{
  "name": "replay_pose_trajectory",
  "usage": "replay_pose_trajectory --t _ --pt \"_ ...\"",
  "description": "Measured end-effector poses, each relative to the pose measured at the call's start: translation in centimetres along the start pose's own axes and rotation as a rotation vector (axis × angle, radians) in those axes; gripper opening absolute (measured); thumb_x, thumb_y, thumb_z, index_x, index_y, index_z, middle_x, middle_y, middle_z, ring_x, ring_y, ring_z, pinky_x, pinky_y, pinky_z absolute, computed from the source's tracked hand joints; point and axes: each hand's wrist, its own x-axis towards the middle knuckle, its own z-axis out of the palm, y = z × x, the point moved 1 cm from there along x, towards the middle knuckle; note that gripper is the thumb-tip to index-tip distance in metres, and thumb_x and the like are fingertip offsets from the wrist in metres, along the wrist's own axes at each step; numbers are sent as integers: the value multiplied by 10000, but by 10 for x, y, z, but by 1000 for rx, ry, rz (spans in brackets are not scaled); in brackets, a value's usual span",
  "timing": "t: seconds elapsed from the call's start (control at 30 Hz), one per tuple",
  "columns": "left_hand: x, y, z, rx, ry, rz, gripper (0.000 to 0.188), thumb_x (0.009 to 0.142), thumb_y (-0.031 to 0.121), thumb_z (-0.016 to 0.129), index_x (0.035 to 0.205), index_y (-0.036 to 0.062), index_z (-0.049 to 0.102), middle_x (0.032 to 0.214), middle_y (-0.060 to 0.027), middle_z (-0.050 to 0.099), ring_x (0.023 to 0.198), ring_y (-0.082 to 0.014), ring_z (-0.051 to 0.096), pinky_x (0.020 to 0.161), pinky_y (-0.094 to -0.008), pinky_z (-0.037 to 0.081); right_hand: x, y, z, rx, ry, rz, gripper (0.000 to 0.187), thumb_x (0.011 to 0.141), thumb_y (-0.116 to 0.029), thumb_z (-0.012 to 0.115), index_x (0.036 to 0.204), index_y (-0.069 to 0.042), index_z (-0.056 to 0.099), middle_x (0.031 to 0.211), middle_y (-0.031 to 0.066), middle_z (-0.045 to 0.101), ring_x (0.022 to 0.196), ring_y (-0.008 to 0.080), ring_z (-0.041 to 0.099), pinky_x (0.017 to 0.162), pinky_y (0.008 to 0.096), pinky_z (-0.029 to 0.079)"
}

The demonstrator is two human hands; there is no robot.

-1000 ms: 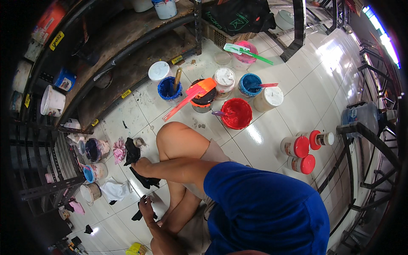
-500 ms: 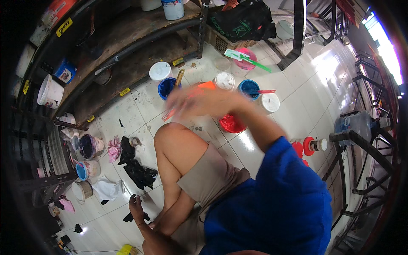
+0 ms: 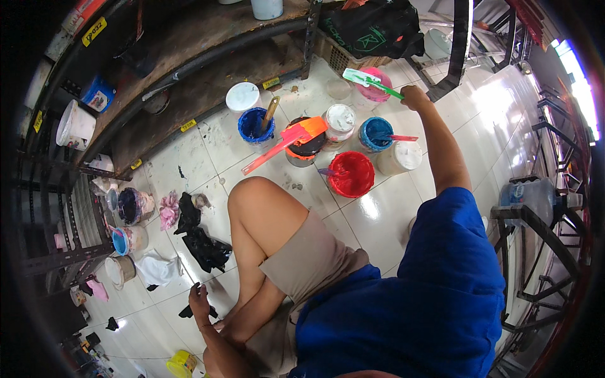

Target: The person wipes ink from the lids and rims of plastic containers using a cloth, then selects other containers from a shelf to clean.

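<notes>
My right hand [image 3: 414, 98] is closed on the end of the green handle of a spatula [image 3: 376, 82] with a white, paint-smeared blade. The spatula lies across a tub of pink paint [image 3: 373, 94]. My left hand [image 3: 199, 302] is held beside my lower leg, fingers loosely bent and apart, with nothing in it. Nearer to me, an orange-coated spatula [image 3: 296, 137] with a pink-red handle rests on a dark-lidded tub [image 3: 307, 148]. Around it stand a red paint tub [image 3: 351, 174], a blue paint tub [image 3: 380, 134] and a dark blue tub [image 3: 256, 125] with a wooden-handled tool.
White-lidded tubs [image 3: 244, 97] stand among the paints. A dark shelf rack [image 3: 214, 66] runs along the left, with more paint tubs [image 3: 135, 206] beneath. Black cloths [image 3: 207, 249] lie on the tiles. A black metal frame [image 3: 455, 63] and a water bottle [image 3: 532, 195] are at right.
My right hand has swung from over the middle tubs to the far right and taken hold of the green-handled spatula. The orange-coated spatula is now uncovered. My left hand has barely moved.
</notes>
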Motion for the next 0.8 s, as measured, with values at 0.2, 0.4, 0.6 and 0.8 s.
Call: replay_pose_trajectory --t 0.2,0.4,0.6,0.8 --pt "3 -7 3 -15 -3 2 371 930 203 609 1191 -60 602 920 -176 674 770 -231 665 708 -349 517 -16 6 -9 55 85 -24 258 800 -239 710 1004 -82 700 984 168 693 948 353 658 845 464 516" --pt "-2 8 4 34 -34 -15 360 937 196 603 1195 -56 604 957 -186 672 777 -233 666 709 -345 517 -44 -23 -46 471 95 -74 315 803 -217 712 1036 -8 680 869 163 697 768 302 676 736 410 517" --pt "1 -15 8 15 -36 -39 365 941 203 605 1202 -52 602 976 -194 675 789 -230 668 714 -345 517 -94 -89 -97 450 222 -211 350 792 -229 731 1035 19 684 894 157 712 641 249 676 621 356 533" --pt "6 -19 9 26 -43 -33 376 938 218 614 1204 -49 602 975 -190 672 794 -234 668 725 -351 516 -98 -138 -99 438 -10 -205 345 746 -302 698 854 26 709 738 209 670 688 298 677 684 403 533"
